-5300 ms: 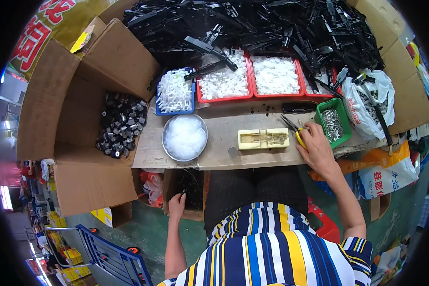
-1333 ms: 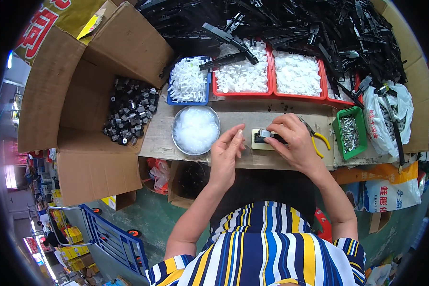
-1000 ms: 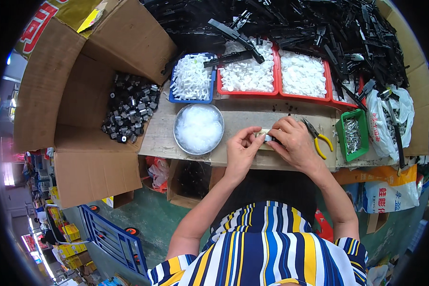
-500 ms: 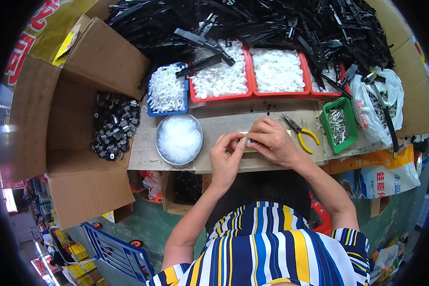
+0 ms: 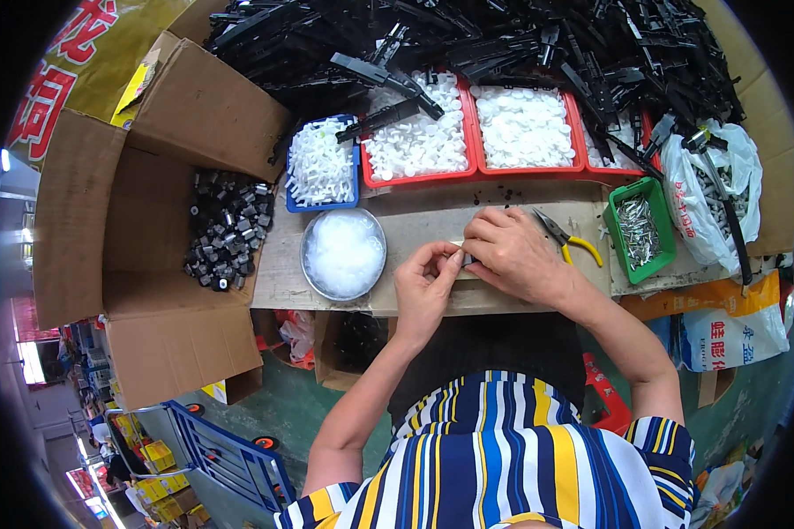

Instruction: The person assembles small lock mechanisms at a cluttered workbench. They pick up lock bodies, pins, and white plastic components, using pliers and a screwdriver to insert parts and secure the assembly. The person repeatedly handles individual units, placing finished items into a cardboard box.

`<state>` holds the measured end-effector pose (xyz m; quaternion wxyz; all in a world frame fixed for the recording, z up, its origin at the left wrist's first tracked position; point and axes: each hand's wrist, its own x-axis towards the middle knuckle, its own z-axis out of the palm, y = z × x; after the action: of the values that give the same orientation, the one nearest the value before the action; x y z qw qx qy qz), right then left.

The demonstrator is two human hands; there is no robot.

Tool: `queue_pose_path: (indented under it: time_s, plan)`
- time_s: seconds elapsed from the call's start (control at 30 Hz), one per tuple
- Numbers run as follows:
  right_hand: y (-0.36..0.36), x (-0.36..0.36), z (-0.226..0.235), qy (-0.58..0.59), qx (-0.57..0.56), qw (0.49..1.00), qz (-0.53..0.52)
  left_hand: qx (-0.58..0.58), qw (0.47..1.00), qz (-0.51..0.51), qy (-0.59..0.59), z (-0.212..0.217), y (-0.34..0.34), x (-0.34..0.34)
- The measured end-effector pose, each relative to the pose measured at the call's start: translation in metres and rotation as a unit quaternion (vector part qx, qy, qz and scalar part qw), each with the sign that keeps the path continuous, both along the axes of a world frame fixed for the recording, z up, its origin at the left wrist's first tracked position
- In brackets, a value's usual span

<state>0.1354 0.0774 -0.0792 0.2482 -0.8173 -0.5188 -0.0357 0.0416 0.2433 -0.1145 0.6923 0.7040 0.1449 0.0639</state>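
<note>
My left hand [image 5: 425, 286] and my right hand [image 5: 513, 256] meet over the cardboard-topped bench [image 5: 432, 225], fingertips pinching a small dark part [image 5: 465, 259] between them. A pale yellowish block lies under my hands, mostly hidden. Left of my left hand stands a round metal bowl [image 5: 343, 254] of clear bits. Yellow-handled pliers [image 5: 566, 240] lie just right of my right hand.
Behind are two red trays [image 5: 470, 132] of white discs, a blue tray [image 5: 320, 165] of white pieces and a heap of black plastic parts [image 5: 503, 44]. A green bin [image 5: 640, 229] of metal pieces and a white bag [image 5: 713, 198] sit right. An open carton [image 5: 163, 229] of black parts stands left.
My left hand came up from below the bench to join my right at the block. My right hand left the green bin, and both now pinch the small part.
</note>
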Motion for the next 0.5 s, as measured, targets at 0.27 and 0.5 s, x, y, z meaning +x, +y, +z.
queue_pose_path:
  time_s: [0.27,0.5]
  plan:
    - [-0.006,0.002,-0.015,0.154,0.095,0.983,-0.013,-0.032,0.999,-0.023,0.010,0.001,0.001,0.000]
    - [-0.008,0.004,-0.020,0.193,0.098,0.976,-0.002,0.034,0.999,-0.031,-0.008,-0.006,-0.002,-0.001]
